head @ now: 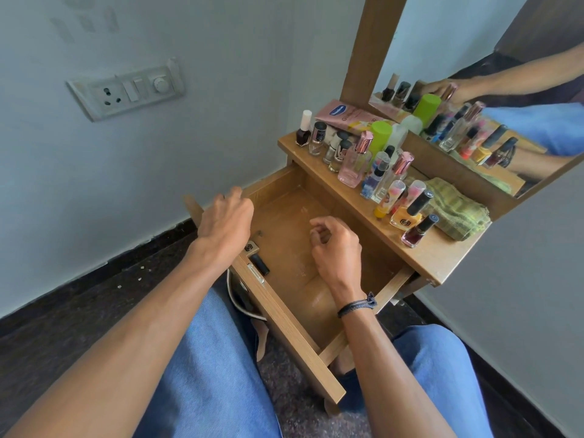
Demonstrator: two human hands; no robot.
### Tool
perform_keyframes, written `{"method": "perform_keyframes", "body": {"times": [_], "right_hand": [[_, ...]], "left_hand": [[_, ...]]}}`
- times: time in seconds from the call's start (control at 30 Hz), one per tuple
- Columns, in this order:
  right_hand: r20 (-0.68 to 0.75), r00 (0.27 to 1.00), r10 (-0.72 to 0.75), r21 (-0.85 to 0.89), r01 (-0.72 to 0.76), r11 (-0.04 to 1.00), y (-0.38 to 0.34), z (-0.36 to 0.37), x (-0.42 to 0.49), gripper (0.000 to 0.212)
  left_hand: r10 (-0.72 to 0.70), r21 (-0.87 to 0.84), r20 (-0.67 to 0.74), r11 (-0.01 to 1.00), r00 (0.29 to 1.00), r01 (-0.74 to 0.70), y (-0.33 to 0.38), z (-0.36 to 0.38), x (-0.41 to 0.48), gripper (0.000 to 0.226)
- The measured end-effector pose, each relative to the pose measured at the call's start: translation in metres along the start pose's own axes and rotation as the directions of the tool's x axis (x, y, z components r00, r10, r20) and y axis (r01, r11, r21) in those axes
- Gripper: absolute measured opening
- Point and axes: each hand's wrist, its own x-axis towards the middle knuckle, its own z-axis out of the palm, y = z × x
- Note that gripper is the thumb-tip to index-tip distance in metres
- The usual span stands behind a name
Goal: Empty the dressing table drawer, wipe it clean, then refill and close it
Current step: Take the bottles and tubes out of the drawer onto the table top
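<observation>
The wooden drawer (pixel 294 248) of the dressing table is pulled out over my lap, and its dusty floor is mostly bare. One nail polish bottle (pixel 256 260) with a black cap lies in the near-left corner. My left hand (pixel 226 222) hovers over the drawer's left side with its fingers curled down out of sight. My right hand (pixel 336 248) hangs over the middle of the drawer, fingers loosely bent, with nothing seen in it. A folded yellow-green cloth (pixel 455 213) lies on the table top (pixel 426 257) at the right.
Several nail polish and perfume bottles (pixel 354 162) and a pink tube (pixel 347 116) crowd the table top along the mirror (pixel 474 90). A white cable (pixel 237 301) hangs under the drawer front. A wall socket (pixel 126 90) is at the left. My knees in jeans (pixel 215 358) flank the drawer.
</observation>
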Motion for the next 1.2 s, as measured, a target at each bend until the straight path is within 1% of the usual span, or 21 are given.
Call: {"method": "perform_keyframes", "body": {"times": [0.1, 0.2, 0.37, 0.5, 0.57, 0.63, 0.7, 0.83, 0.93, 1.03, 1.07, 1.1, 1.13, 1.17, 1.2], "right_hand": [[0.023, 1.0, -0.003, -0.007, 0.003, 1.0, 0.0, 0.0, -0.001, 0.021], [0.062, 0.998, -0.01, -0.01, 0.011, 1.0, 0.0, 0.0, -0.002, 0.021], [0.157, 0.986, -0.055, 0.051, 0.047, 0.998, -0.005, -0.002, -0.005, 0.03], [0.228, 0.968, -0.103, 0.144, 0.071, 0.987, -0.013, -0.006, -0.011, 0.047], [0.228, 0.963, -0.141, 0.174, 0.102, 0.979, -0.019, -0.012, -0.013, 0.054], [0.177, 0.972, -0.153, 0.195, 0.117, 0.974, -0.024, -0.022, -0.014, 0.054], [0.095, 0.986, -0.138, 0.196, 0.117, 0.974, -0.024, -0.034, -0.016, 0.047], [-0.009, 0.994, -0.106, 0.128, 0.106, 0.986, -0.013, -0.059, -0.028, 0.037], [-0.109, 0.988, -0.109, 0.07, 0.117, 0.991, -0.008, -0.077, -0.041, 0.032], [-0.216, 0.97, -0.116, 0.066, 0.133, 0.989, -0.007, -0.095, -0.053, 0.031], [-0.257, 0.96, -0.113, 0.072, 0.136, 0.988, -0.006, -0.102, -0.057, 0.03], [-0.304, 0.946, -0.11, 0.072, 0.139, 0.988, -0.005, -0.109, -0.06, 0.03], [-0.354, 0.929, -0.105, 0.064, 0.136, 0.989, -0.002, -0.117, -0.062, 0.029], [-0.401, 0.911, -0.098, 0.05, 0.129, 0.99, 0.002, -0.124, -0.064, 0.028], [-0.443, 0.892, -0.088, 0.037, 0.116, 0.993, 0.006, -0.131, -0.064, 0.027]], "left_hand": [[-0.022, -0.041, 0.018, 0.999, 1.0, 0.023, -0.001, 0.001, 0.002, 0.017], [-0.068, -0.169, 0.015, 0.983, 0.998, 0.07, -0.003, 0.001, 0.004, 0.002], [-0.121, -0.419, -0.031, 0.903, 0.992, 0.097, 0.007, -0.018, 0.002, 0.014], [-0.116, -0.509, -0.069, 0.858, 0.991, 0.065, 0.025, -0.039, 0.0, 0.023], [-0.09, -0.586, -0.06, 0.809, 0.994, 0.038, 0.036, -0.048, -0.002, 0.025], [-0.05, -0.655, -0.052, 0.755, 0.997, 0.004, 0.047, -0.053, -0.006, 0.024], [-0.027, -0.711, -0.049, 0.703, 0.998, -0.016, 0.057, -0.056, -0.011, 0.023], [0.013, -0.809, -0.046, 0.587, 0.999, -0.045, 0.079, -0.051, -0.023, 0.022], [0.062, -0.856, -0.075, 0.508, 0.995, -0.096, 0.095, -0.052, -0.035, 0.023], [0.141, -0.929, -0.073, 0.351, 0.987, -0.119, 0.1, -0.056, -0.041, 0.034], [0.141, -0.938, -0.068, 0.328, 0.988, -0.111, 0.097, -0.056, -0.039, 0.036], [0.124, -0.932, -0.064, 0.347, 0.99, -0.103, 0.092, -0.054, -0.036, 0.035], [0.099, -0.905, -0.052, 0.416, 0.994, -0.089, 0.085, -0.051, -0.031, 0.033], [0.07, -0.843, -0.025, 0.535, 0.997, -0.059, 0.077, -0.046, -0.027, 0.031], [0.043, -0.73, 0.018, 0.683, 0.999, -0.016, 0.069, -0.04, -0.023, 0.032]]}}
